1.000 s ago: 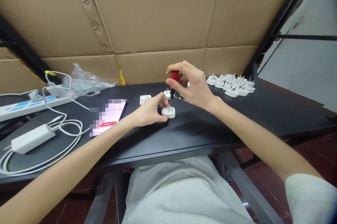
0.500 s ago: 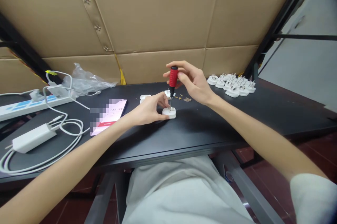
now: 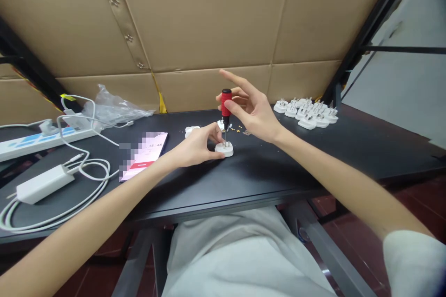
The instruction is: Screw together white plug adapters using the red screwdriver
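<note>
Many white plugs (image 3: 304, 113), power strip (image 3: 38, 144), phone (image 3: 142, 157)

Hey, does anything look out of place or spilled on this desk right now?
Yes: tiny brass-coloured parts lie loose on the black desk, just behind the white plug held by the left hand. They look scattered rather than set out, though they're too small to identify exactly.

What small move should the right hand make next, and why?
Probably the right hand should close around the red-handled screwdriver: its fingers are spread open, while the shaft stands upright in the white plug that the left hand steadies.
</note>
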Motion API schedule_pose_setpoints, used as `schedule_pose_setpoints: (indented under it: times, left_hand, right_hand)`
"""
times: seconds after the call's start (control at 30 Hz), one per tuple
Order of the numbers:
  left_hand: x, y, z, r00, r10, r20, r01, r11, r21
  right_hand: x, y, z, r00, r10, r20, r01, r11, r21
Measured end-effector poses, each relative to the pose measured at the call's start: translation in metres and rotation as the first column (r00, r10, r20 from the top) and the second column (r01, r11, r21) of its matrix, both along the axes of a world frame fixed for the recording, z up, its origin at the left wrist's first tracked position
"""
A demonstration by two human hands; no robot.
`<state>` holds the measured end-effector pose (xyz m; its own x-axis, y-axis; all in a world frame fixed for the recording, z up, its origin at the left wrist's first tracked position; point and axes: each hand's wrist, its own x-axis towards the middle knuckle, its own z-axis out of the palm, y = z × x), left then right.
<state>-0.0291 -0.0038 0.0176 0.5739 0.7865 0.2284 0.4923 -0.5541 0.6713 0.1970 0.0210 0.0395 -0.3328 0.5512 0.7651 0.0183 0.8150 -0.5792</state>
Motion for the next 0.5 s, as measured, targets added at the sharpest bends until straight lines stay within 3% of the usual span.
schedule_pose_setpoints:
  times: [0.13, 0.37, 0.5]
  left_hand:
    - [0.0007, -0.0003, -0.0003, 1.0, 0.005, 0.006, -0.005, 1.0, -0.011]
    - [0.0016, 0.0008, -0.0013, 1.0, -0.003, 0.018, 0.004, 1.0, -0.029]
    - [0.0002, 0.0022, -0.002, 1.0, 0.001, -0.005, -0.001, 0.999, -0.041]
  right_hand:
    - [0.0032, 0.0017, 0.0021, 0.996, 0.087, 0.005, -0.086, 0.994, -0.068]
    - [-0.0016, -0.0061, 0.0019, 0.982, -0.187, 0.023, 0.186, 0.982, 0.045]
    - [-0.0002, -0.0043, 0.0012, 0.998, -0.05, 0.032, 0.05, 0.999, -0.019]
